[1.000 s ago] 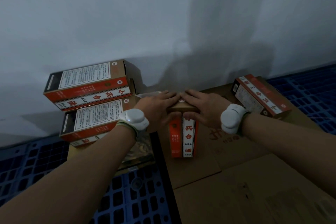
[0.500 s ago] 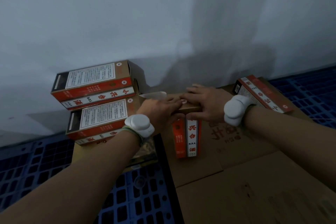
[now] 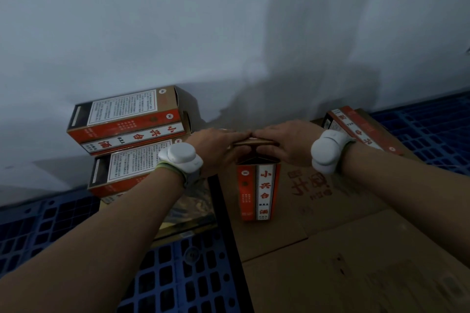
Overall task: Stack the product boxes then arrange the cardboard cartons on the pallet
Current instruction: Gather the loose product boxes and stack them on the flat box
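Note:
An upright red and white product box (image 3: 257,192) stands on a flat cardboard carton (image 3: 330,211). Both hands rest on its top flaps. My left hand (image 3: 216,147) grips the left side of the top and my right hand (image 3: 284,145) presses the right side, fingertips meeting over the lid. To the left, two matching product boxes lie stacked on their sides: the upper one (image 3: 129,117) and the lower one (image 3: 127,168). Another box (image 3: 361,129) lies on its side on the carton behind my right wrist.
A blue plastic pallet (image 3: 178,274) shows below and at the far right (image 3: 427,134). A pale wall (image 3: 229,33) rises right behind the boxes. A second carton (image 3: 356,274) fills the lower right. A dark glossy sheet (image 3: 190,208) lies under my left wrist.
Both hands stay on the upright box's top; my fingers have shifted so the tips meet over the lid. The view has moved slightly.

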`<state>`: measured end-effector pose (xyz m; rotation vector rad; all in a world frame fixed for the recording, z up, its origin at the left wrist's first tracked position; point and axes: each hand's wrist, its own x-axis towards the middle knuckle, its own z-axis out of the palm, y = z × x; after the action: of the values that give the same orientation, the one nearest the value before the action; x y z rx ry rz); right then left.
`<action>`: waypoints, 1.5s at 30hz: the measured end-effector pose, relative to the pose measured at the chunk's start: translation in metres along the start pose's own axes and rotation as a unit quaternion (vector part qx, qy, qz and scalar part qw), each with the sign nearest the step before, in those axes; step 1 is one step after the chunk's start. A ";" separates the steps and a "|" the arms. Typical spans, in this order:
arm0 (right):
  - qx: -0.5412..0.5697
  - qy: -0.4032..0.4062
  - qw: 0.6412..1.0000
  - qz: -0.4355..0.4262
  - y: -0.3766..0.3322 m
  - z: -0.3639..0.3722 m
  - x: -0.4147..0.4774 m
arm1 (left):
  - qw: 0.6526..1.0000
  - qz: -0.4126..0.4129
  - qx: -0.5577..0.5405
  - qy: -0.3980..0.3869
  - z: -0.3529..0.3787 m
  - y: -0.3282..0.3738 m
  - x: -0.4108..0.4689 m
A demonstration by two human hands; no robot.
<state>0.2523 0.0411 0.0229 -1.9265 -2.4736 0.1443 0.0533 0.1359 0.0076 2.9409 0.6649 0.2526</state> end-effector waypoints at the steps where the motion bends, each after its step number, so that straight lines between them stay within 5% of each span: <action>1: 0.001 0.007 1.000 -0.007 -0.002 -0.001 -0.001 | 1.000 0.009 0.001 0.004 -0.001 0.001 0.000; 4: -0.009 -0.003 1.000 -0.001 -0.006 -0.003 0.000 | 1.000 0.015 0.014 0.004 -0.002 0.003 -0.001; 8: -0.013 -0.102 0.993 0.055 -0.009 0.007 -0.003 | 0.994 -0.026 0.039 -0.095 0.006 0.008 -0.007; 13: 0.062 -0.084 0.991 0.079 -0.012 0.013 -0.008 | 0.992 -0.041 -0.018 -0.120 0.014 0.008 -0.009; 18: 0.264 0.002 0.957 0.122 -0.017 0.031 -0.010 | 0.986 -0.081 -0.133 -0.060 0.028 0.016 -0.017; 26: 0.144 0.023 0.987 0.065 -0.020 0.038 -0.015 | 0.999 0.019 -0.039 0.013 0.037 0.012 -0.024; 37: 0.289 0.082 0.953 0.046 -0.026 0.056 -0.020 | 0.940 -0.096 -0.285 0.161 0.069 0.040 -0.033; 45: 0.266 0.034 0.961 0.064 -0.031 0.054 -0.023 | 0.960 -0.061 -0.244 0.124 0.076 0.031 -0.039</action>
<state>0.2249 0.0076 -0.0278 -1.8050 -1.9856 0.6539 0.0455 0.0847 -0.0674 2.4075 0.6916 0.6732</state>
